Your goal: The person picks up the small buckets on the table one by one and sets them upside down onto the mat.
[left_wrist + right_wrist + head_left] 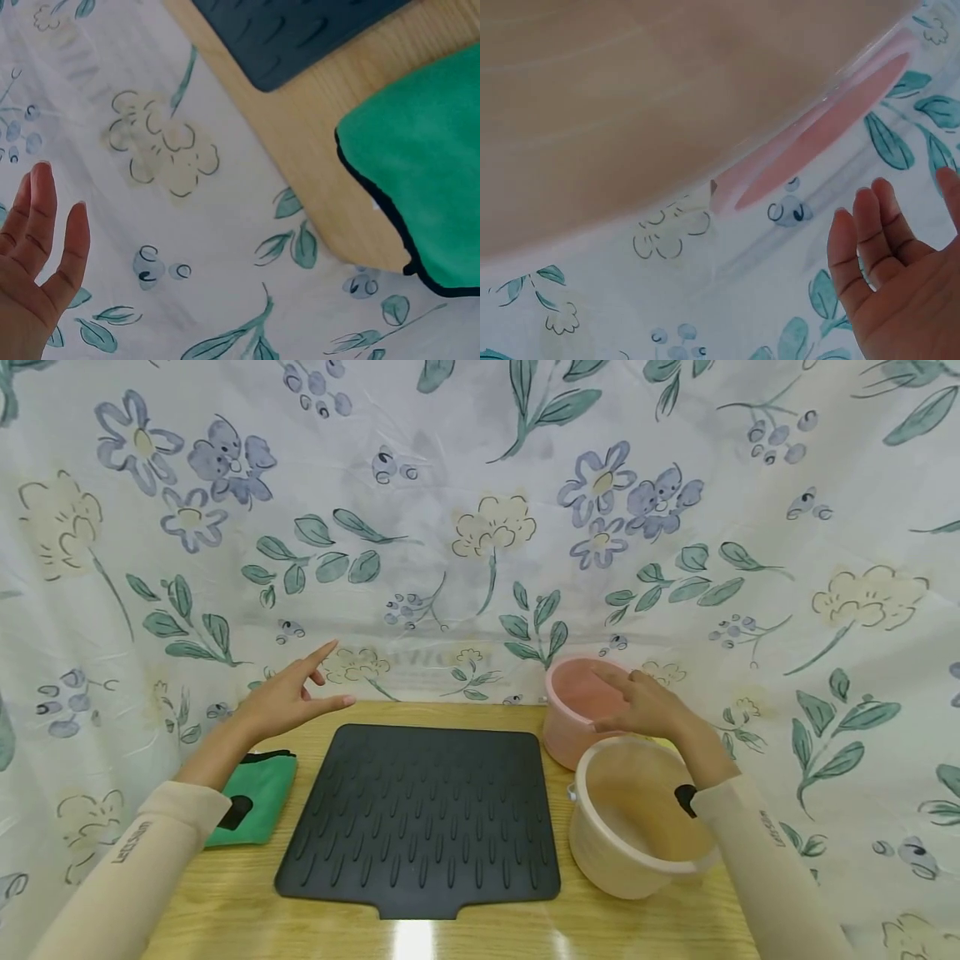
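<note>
Open air over the mat (420, 810) at centre, wide gap between left hand (281, 697) and right hand (648, 702), 2 obstacles at right, pink bucket (566, 727) and tan bucket (618, 868), low cloth (273, 793) at left, curtain (450, 468) barring the upper frame, table (225, 910) free along the bottom.

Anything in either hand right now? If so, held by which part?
Nothing is held: the bare, beige-cuffed left hand and bare, beige-cuffed right hand are both empty, thumbs apart from fingers.

Cream sleeves (123, 885) with broad cuffs (193, 806) bear small dark lettering (132, 842), a black piece (685, 800) beside each cuff
</note>
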